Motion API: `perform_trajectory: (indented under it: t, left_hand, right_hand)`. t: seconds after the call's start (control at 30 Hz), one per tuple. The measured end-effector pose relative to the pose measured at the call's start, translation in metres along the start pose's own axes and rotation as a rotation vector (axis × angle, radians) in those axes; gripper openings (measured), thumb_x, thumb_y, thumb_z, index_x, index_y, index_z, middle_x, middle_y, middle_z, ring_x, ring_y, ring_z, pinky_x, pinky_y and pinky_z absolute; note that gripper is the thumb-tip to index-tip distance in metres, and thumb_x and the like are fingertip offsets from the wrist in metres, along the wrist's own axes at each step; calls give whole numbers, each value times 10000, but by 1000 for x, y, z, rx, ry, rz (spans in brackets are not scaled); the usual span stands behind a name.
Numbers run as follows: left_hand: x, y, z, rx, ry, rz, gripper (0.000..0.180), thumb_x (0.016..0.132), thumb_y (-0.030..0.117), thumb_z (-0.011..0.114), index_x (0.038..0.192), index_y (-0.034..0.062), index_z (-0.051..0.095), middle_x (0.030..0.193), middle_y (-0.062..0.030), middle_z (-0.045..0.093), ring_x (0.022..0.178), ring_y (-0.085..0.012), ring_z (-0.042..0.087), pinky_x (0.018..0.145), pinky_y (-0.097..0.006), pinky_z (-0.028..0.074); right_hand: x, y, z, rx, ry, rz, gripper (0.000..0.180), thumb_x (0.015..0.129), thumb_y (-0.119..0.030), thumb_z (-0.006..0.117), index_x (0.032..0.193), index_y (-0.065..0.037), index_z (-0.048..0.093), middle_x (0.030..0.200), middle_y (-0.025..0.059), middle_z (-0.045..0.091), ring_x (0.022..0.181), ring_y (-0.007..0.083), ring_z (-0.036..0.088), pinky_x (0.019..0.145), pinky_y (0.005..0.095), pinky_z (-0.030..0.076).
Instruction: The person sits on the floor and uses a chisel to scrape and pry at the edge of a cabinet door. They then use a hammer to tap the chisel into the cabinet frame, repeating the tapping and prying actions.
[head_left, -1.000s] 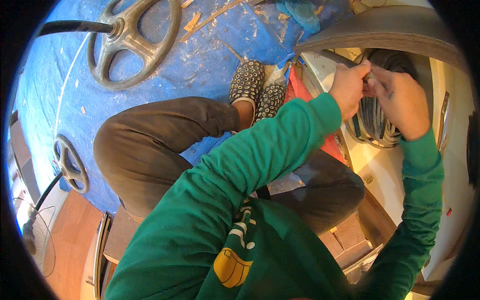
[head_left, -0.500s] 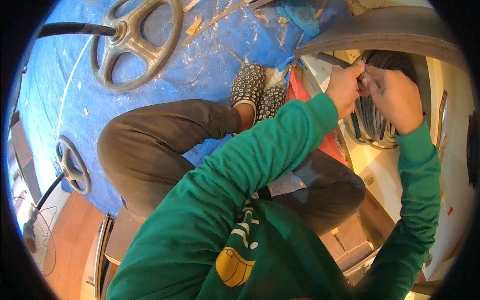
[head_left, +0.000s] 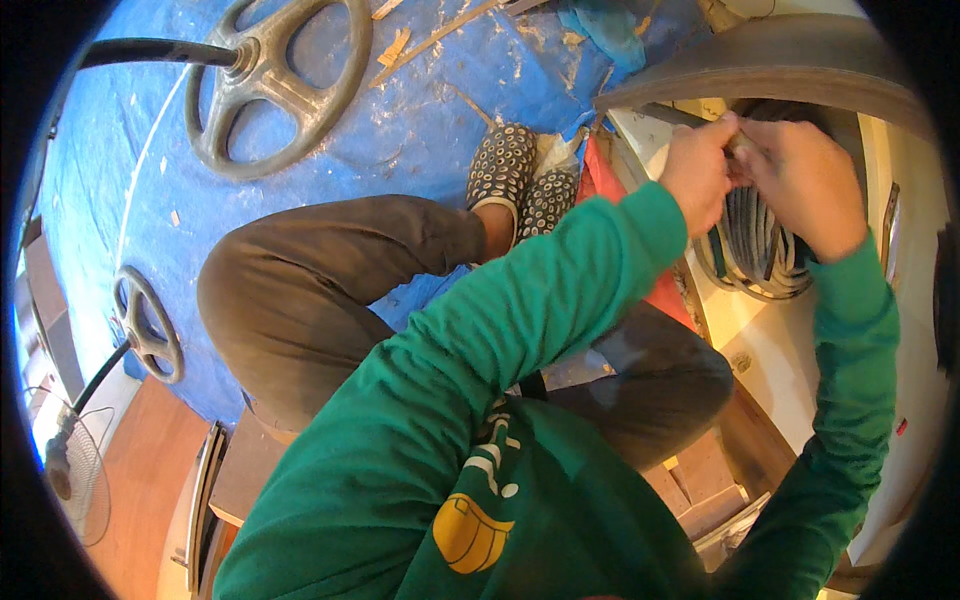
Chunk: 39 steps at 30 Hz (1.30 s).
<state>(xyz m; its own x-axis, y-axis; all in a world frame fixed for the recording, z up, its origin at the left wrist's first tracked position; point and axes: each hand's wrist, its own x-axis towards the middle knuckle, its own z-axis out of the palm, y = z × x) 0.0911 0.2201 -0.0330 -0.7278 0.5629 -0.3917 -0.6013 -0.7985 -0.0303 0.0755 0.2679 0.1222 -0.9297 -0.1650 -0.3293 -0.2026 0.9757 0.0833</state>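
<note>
Both of my hands meet at the upper right, above a coil of grey and dark cable (head_left: 762, 245). Fingers of my left hand (head_left: 698, 172) are closed in a pinch, close against the tips of the other hand. My right hand (head_left: 812, 188) is likewise closed, thumb and fingers pressed together. Between the fingertips is something small and greyish, mostly hidden, so its kind does not show. A dark strip like a cable (head_left: 668, 116) runs up to my left fingers from beneath a curved brown board (head_left: 780, 75). The coil lies within a pale, open-fronted housing (head_left: 770, 335).
A large grey handwheel (head_left: 275, 90) and a smaller one (head_left: 150, 325) stand over a blue sheet (head_left: 400, 130) scattered with wood scraps. Red sheeting (head_left: 605, 175) lies beside my feet. A wire-guarded fan (head_left: 80, 480) is at the lower left; wooden pieces (head_left: 700, 480) lie beneath my leg.
My right hand has shifted slightly right and turned, its wrist farther from the left hand. My left hand has moved a little right. Their fingertips remain together.
</note>
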Motion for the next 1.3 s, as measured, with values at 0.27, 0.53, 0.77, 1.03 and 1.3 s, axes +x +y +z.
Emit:
perform_trajectory:
  t: [0.27, 0.53, 0.77, 1.03, 1.3]
  left_hand:
    - [2, 0, -15, 37, -16, -30, 206, 1035, 222, 530, 1001, 46, 630, 875, -56, 651, 710, -174, 614, 687, -372, 518]
    - [-1, 1, -17, 93, 72, -28, 199, 1024, 213, 562, 972, 34, 634, 829, -62, 654, 689, -175, 610, 660, -376, 512]
    - [4, 2, -15, 77, 60, -44, 180, 1017, 206, 570, 962, 44, 623, 815, -56, 629, 664, -170, 598, 615, -368, 508]
    - [7, -1, -24, 114, 46, -32, 150, 1008, 210, 573, 987, 75, 635, 855, -32, 633, 703, -172, 598, 698, -370, 514]
    - [11, -1, -33, 115, -6, -32, 173, 1008, 209, 568, 1002, 53, 643, 878, -46, 657, 724, -175, 613, 707, -373, 525]
  right_hand:
    - [-3, 0, 12, 1, 7, 8, 185, 862, -225, 639, 905, -77, 741, 807, 188, 698, 780, 400, 677, 697, 499, 540]
    - [-13, -8, 14, 4, 6, 69, 187, 884, -231, 625, 966, -119, 749, 833, 188, 703, 800, 400, 681, 703, 507, 540]
    - [-2, 7, 27, -74, 24, 26, 188, 878, -228, 626, 925, -95, 749, 823, 173, 712, 793, 387, 692, 694, 508, 542]
    - [-7, 7, 31, -5, 26, 52, 195, 880, -227, 614, 902, -83, 744, 826, 192, 703, 802, 400, 684, 708, 511, 543]
    - [-5, 5, 35, -41, 35, 36, 197, 875, -240, 626, 886, -76, 735, 823, 204, 695, 792, 415, 675, 690, 523, 536]
